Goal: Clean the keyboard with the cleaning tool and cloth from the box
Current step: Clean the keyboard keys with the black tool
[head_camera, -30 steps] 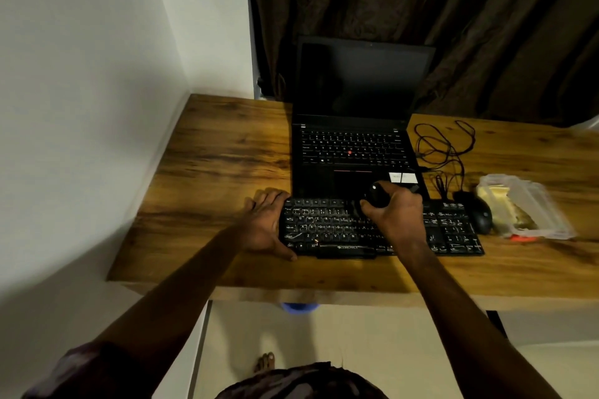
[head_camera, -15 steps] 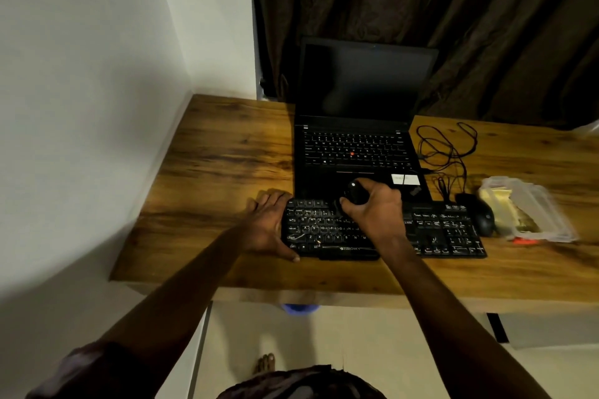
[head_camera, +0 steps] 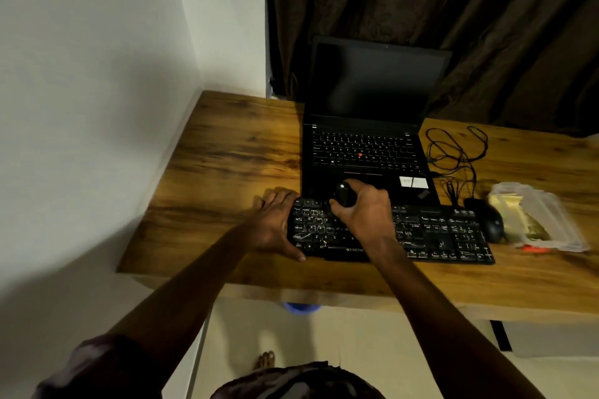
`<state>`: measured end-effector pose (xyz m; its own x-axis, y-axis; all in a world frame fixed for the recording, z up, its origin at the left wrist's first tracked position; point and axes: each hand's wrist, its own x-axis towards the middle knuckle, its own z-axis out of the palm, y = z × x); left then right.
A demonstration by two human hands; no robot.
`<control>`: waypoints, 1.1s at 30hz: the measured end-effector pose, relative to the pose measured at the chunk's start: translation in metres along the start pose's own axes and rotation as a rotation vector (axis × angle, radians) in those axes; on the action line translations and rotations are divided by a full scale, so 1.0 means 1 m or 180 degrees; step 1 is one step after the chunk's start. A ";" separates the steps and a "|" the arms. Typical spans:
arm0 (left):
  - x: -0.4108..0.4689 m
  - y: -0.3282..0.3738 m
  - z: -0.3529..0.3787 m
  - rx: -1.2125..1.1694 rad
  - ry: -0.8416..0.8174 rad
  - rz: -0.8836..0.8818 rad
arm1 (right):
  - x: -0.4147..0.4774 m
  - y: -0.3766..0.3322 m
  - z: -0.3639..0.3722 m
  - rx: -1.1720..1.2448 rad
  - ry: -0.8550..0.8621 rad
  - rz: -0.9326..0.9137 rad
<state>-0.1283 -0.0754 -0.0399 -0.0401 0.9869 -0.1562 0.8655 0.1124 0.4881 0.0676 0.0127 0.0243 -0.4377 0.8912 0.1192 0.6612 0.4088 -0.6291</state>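
Right hand [head_camera: 363, 215] fingers clasp the cleaning tool [head_camera: 344, 197] at the keyboard's [head_camera: 437, 233] left end, its length running right along the table's [head_camera: 227, 155] front edge.

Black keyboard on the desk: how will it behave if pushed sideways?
The keyboard probably slides readily: flat plastic on a smooth desk, and the left hand braces its end. Likely stiff, light: it lies straight. Low and wide, so unlikely to tip.

on my feed, left hand [head_camera: 275, 225] and right hand [head_camera: 364, 215] both bare, forearms [head_camera: 181, 295] uncovered, a short dark sleeve [head_camera: 92, 364] blotched with pale patches on the left upper arm, dark patterned garment [head_camera: 298, 382] at the waist, one bare foot [head_camera: 264, 360]
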 end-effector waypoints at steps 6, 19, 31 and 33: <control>0.001 -0.003 0.001 0.0112 -0.0078 -0.0085 | -0.002 -0.025 0.019 0.0507 -0.0137 -0.0065; 0.001 -0.004 0.001 0.0106 0.0003 -0.0026 | 0.006 -0.007 0.000 0.0301 -0.0283 -0.0222; 0.002 -0.002 0.000 -0.0031 -0.0111 -0.0089 | 0.024 -0.013 -0.023 -0.0258 -0.1113 -0.0513; 0.002 -0.003 0.001 -0.0002 -0.0116 -0.0104 | 0.024 -0.020 -0.014 0.0013 -0.1300 -0.0632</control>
<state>-0.1305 -0.0737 -0.0427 -0.0502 0.9778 -0.2033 0.8637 0.1447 0.4828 0.0523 0.0291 0.0508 -0.7608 0.6447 -0.0744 0.5381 0.5625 -0.6277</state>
